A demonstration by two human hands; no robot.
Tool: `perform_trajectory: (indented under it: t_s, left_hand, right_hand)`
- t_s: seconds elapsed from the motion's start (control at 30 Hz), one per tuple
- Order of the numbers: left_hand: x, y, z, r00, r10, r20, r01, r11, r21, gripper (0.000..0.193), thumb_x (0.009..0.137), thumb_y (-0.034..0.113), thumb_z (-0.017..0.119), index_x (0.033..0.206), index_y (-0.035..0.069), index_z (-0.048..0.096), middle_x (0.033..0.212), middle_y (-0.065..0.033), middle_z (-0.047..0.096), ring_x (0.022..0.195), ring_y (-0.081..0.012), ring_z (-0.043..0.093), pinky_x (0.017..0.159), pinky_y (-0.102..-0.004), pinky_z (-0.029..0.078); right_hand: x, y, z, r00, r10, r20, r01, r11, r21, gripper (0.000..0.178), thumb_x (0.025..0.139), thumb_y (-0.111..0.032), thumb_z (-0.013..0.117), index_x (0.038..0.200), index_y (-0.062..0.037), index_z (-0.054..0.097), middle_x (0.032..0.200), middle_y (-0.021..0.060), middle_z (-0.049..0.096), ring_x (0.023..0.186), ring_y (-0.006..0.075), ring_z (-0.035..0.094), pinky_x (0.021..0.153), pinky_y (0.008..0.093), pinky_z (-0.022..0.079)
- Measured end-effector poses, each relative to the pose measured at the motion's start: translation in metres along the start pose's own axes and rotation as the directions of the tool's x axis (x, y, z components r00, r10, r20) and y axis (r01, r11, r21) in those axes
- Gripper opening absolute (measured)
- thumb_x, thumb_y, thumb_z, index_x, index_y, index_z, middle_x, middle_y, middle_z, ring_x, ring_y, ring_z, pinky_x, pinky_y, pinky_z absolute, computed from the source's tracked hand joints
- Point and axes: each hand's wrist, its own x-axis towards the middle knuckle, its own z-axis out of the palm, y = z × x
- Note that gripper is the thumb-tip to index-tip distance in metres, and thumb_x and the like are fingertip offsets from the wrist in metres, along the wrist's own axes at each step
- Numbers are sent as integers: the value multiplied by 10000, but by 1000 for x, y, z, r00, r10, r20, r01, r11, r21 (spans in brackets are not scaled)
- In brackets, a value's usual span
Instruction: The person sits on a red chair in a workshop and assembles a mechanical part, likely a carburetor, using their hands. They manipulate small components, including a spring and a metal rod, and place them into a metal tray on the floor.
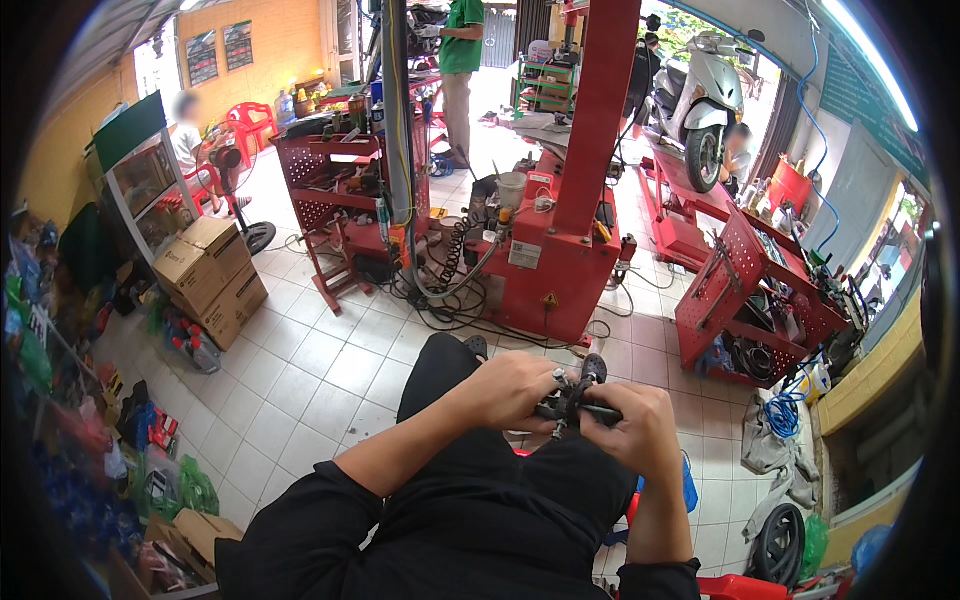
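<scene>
Over my lap, both hands meet at a small dark metal part with silver bolt-like ends (574, 398); its exact kind is too small to make out. My left hand (512, 388) is closed on its left side, fingers curled round it and a silver end showing by the fingertips. From the right, my right hand (640, 424) pinches a short dark rod-like piece (603, 413) against the part. Whether that piece is separate or belongs to the part, I cannot tell. The fingers hide much of both.
Ahead stands a red machine column (555, 270) with hoses and cables at its base. Red tool carts (335, 190) flank it, and a scooter (705, 100) sits on a red lift. Cardboard boxes (210, 280) are at left; a tire (779, 543) lies lower right. Other people are farther back.
</scene>
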Motion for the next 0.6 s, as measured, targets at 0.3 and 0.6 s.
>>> perform_trajectory:
  t_s: [0.3,0.6]
  left_hand:
    - [0,-2,-2,1000,11,1,-11,1000,5,551,620,293,725,1066,24,546,882,-142,610,826,-341,601,698,-403,473]
    - [-2,-5,3,999,3,44,-3,1000,-14,506,661,287,712,1071,37,551,770,-111,577,728,-316,583,642,-402,449]
  right_hand:
    - [1,2,0,999,-47,-4,47,999,22,164,683,-113,707,831,-66,655,647,100,607,593,259,609,566,333,484]
    - [1,-1,-6,993,-101,57,105,992,-76,150,677,-135,706,800,-78,640,648,71,596,604,254,590,544,351,468]
